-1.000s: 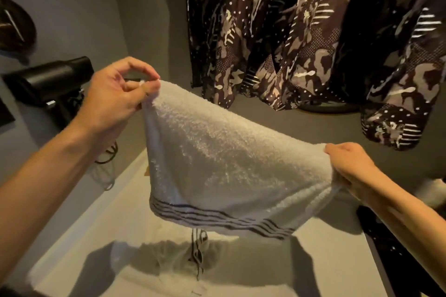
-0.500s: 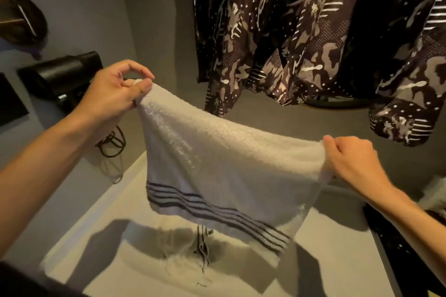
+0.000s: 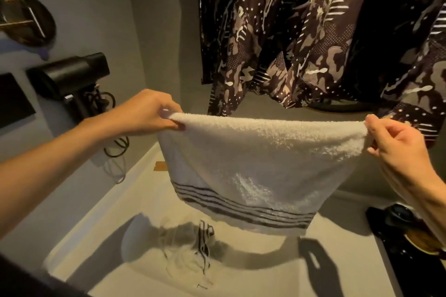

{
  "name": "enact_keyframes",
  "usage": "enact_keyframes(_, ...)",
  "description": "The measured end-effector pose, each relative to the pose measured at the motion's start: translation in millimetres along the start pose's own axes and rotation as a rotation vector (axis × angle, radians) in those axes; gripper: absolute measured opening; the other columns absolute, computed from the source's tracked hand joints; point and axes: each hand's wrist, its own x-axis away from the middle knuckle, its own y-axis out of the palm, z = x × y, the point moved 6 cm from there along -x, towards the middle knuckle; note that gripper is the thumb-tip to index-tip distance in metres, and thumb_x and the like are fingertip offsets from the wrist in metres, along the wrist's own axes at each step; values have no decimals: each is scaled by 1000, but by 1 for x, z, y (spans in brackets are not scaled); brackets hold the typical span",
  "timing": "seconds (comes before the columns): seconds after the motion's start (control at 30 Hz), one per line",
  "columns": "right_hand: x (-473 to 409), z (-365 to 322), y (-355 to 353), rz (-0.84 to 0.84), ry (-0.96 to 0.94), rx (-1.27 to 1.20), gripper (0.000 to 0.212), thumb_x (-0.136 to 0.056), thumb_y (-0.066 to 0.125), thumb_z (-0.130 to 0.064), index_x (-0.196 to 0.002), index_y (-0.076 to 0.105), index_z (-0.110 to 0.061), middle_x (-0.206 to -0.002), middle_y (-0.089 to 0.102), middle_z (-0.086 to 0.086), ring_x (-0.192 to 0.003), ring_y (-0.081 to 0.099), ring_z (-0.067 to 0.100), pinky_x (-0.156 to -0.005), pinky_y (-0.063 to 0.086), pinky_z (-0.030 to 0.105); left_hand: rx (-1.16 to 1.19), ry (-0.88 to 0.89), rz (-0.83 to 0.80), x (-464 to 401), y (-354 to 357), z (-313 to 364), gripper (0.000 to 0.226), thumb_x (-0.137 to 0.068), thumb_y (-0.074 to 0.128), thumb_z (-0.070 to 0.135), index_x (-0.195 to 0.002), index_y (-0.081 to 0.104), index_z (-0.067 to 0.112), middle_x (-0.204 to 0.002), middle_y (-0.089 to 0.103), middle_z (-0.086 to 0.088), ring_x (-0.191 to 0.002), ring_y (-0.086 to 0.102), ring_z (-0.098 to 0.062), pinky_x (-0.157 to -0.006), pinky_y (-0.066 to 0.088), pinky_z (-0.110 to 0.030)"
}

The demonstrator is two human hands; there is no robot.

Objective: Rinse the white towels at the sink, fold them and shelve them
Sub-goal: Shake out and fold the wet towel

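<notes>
Head view: at 6 o'clock a second towel (image 3: 190, 246) lies crumpled in the white sink (image 3: 325, 255). Above it, the left hand (image 3: 147, 113) at 9 o'clock and right hand (image 3: 395, 149) at 3 o'clock each pinch a top corner of the white towel (image 3: 260, 161), stretched flat between them. Patterned clothes (image 3: 301, 38) hang at 12 o'clock.

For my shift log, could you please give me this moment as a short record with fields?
held item: white towel with dark stripes, stretched level above the sink
left hand: pinches the towel's upper left corner
right hand: pinches the upper right corner
in the sink: second towel, crumpled
left wall: black hair dryer
behind: patterned curtain
task stage: the held towel is not yet folded flat or shelved
</notes>
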Motion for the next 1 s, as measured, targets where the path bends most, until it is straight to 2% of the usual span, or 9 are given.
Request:
enact_keyframes(0.07,-2,8,-6,10,41,-46,30,-92,67,-39,-73,69,-15,-58,60,-9,-60,54,5,-60,47,21,-14,49,109,-3,-2,6,18,-85,72,41,-90,74,24,-93,60,4,-89,60,-17,-69,44,-28)
enact_keyframes(0.2,1,17,-17,-127,87,-111,36,-63,90,-28,-90,75,-10,-76,69,7,-67,59,22,-58,53,10,328,-4,190,-3,-5,2,15,-84,78,26,-77,74,13,-115,63,14,-103,60,-2,-89,44,-19)
enact_keyframes(0.37,-2,29,-17,-20,22,193,22,-72,87,-23,-89,77,-15,-87,77,9,-84,71,23,-76,61,36,898,-237,302,1,23,-19,40,-55,91,40,-64,58,20,-61,60,8,-60,53,-9,-54,39,-26)
enact_keyframes(0.53,6,68,8,17,183,343,17,-73,87,-28,-79,77,-16,-81,75,6,-79,69,25,-68,56,42,632,-504,170,2,62,-30,24,-79,84,29,-81,72,8,-80,68,-8,-71,57,-17,-59,42,-29)
enact_keyframes(0.67,4,75,43,13,267,323,24,-73,87,-30,-74,76,-8,-84,73,23,-69,59,21,-65,60,49,615,-645,8,-2,91,-20,25,-81,79,27,-77,68,6,-76,57,-13,-70,52,-22,-58,39,-33)
enact_keyframes(0.77,-2,35,69,20,185,301,25,-71,87,-40,-75,78,-17,-75,75,13,-67,64,19,-69,61,55,750,-631,35,-16,73,12,17,-80,76,22,-79,69,7,-76,61,-13,-70,57,-23,-61,44,-32)
enact_keyframes(0.87,13,-29,92,-2,-75,113,11,-79,81,-32,-77,80,-21,-73,77,-2,-74,72,15,-75,62,43,1102,-524,99,-17,49,53,23,-87,73,25,-93,72,3,-77,65,-9,-69,63,-22,-61,50,-30)
enact_keyframes(0.93,35,-65,121,-141,-258,0,6,-88,75,-19,-84,79,-23,-80,77,-4,-76,71,9,-74,58,30,1314,-347,38,-14,49,91,36,-94,68,35,-109,67,2,-86,70,-7,-74,68,-19,-60,56,-29)
enact_keyframes(1.0,51,-73,158,-383,-304,-95,20,-93,64,-7,-100,76,-21,-99,77,2,-94,72,13,-85,57,28,1484,-181,2,-13,63,115,62,-87,75,38,-132,54,2,-114,70,-16,-103,70,-28,-83,60,-41)
